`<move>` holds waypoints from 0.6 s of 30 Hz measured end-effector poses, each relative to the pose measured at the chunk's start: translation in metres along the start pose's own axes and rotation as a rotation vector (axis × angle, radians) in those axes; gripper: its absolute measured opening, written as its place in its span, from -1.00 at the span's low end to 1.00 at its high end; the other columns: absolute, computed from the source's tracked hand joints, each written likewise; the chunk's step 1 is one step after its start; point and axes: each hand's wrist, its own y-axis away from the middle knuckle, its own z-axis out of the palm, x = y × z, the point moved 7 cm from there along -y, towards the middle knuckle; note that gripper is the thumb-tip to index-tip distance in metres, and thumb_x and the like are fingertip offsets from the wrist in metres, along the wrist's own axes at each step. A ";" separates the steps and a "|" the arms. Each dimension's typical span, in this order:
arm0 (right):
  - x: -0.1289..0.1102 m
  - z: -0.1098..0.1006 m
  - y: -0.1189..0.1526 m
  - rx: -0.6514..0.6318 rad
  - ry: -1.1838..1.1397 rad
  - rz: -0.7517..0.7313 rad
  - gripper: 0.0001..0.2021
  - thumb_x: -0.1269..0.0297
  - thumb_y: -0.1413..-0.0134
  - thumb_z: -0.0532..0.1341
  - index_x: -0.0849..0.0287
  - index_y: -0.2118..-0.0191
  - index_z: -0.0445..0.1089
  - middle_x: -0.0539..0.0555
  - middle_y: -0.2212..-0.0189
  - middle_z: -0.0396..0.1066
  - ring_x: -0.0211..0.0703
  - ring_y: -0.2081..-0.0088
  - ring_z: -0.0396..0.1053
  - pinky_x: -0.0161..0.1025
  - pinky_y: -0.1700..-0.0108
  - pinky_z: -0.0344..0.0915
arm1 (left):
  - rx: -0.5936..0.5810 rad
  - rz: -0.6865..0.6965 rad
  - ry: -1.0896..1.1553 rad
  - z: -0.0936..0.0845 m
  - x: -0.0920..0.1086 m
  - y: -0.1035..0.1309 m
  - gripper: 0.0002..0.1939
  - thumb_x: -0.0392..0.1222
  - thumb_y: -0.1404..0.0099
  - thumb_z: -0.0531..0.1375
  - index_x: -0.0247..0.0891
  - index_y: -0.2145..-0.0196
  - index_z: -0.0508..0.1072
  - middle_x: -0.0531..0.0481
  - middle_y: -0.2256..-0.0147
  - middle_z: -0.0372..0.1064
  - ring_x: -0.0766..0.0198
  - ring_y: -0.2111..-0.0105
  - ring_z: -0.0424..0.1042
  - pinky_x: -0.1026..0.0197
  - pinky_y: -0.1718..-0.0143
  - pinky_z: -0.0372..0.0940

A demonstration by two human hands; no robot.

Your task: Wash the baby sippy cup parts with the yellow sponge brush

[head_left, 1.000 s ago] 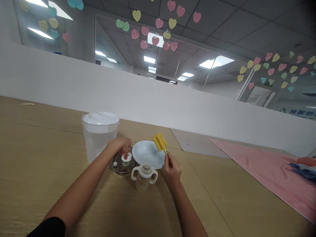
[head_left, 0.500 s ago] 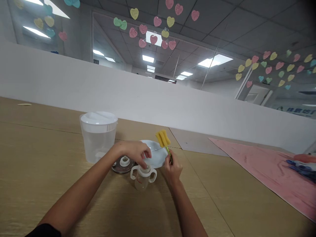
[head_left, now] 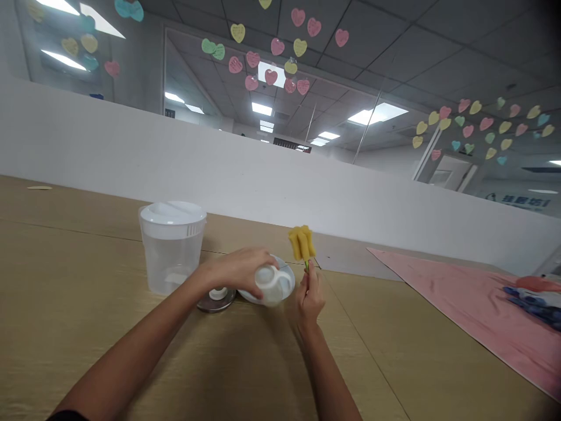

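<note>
A clear baby bottle point(head_left: 272, 287) with white handles is in my left hand point(head_left: 243, 270), lifted off the table and tilted, somewhat blurred by motion. Fingers of my right hand point(head_left: 312, 297) are wrapped round the green handle of a bottle brush, whose yellow sponge head point(head_left: 302, 242) points up. Behind the bottle lies a pale blue-white plate point(head_left: 287, 266), partly covered by it and my left hand. Left of the plate is a round metal dish point(head_left: 214, 304) with a white bottle collar point(head_left: 218, 293) on it, half hidden by my left wrist.
A translucent plastic pitcher point(head_left: 173, 248) with a white lid stands left of my left hand. At the right, a pink cloth point(head_left: 464, 292) covers part of the table, with blue and red items point(head_left: 537, 295) on it. A low white wall point(head_left: 245, 181) runs along the back.
My left hand has taken hold of the baby bottle, which stood upright on the table, and has raised and tipped it. The brush in my right hand has moved slightly right and now stands more upright.
</note>
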 end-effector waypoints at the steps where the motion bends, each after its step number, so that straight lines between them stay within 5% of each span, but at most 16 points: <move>1: -0.003 -0.001 0.000 0.007 0.011 -0.030 -0.62 0.37 -0.22 -0.05 0.15 -0.13 0.20 0.14 0.25 0.41 -0.25 0.28 0.38 -0.41 0.38 0.22 | 0.076 -0.009 0.014 -0.005 -0.009 -0.003 -0.44 -0.13 0.07 0.31 -0.17 0.06 0.36 -0.03 0.16 0.29 0.12 0.14 0.32 0.22 0.14 0.21; 8: -0.022 0.006 0.006 -0.105 0.111 -0.328 -0.66 0.44 -0.15 0.02 0.06 0.02 0.39 0.02 0.44 0.41 -0.36 0.47 0.29 -0.44 0.41 0.12 | 0.431 -0.043 0.113 -0.005 -0.064 -0.026 -0.42 -0.25 0.07 0.30 -0.27 0.04 0.33 -0.06 0.11 0.30 0.13 0.09 0.29 0.17 0.06 0.20; 14: -0.011 0.011 0.002 -0.124 0.202 -0.221 -0.64 0.44 -0.14 0.01 -0.05 0.05 0.40 0.03 0.36 0.39 -0.29 0.36 0.26 -0.38 0.31 0.13 | 0.541 -0.092 0.014 -0.009 -0.083 -0.028 -0.47 -0.27 0.09 0.30 -0.26 0.09 0.40 -0.06 0.22 0.31 0.14 0.18 0.32 0.17 0.14 0.23; 18: -0.013 0.013 0.001 -0.165 0.255 -0.276 -0.58 0.51 -0.08 0.02 -0.06 0.03 0.39 0.04 0.35 0.39 -0.24 0.36 0.21 -0.33 0.32 0.09 | 0.529 -0.097 -0.056 -0.006 -0.084 -0.029 -0.49 -0.35 0.09 0.27 -0.26 0.10 0.43 -0.07 0.27 0.29 0.14 0.20 0.31 0.19 0.15 0.23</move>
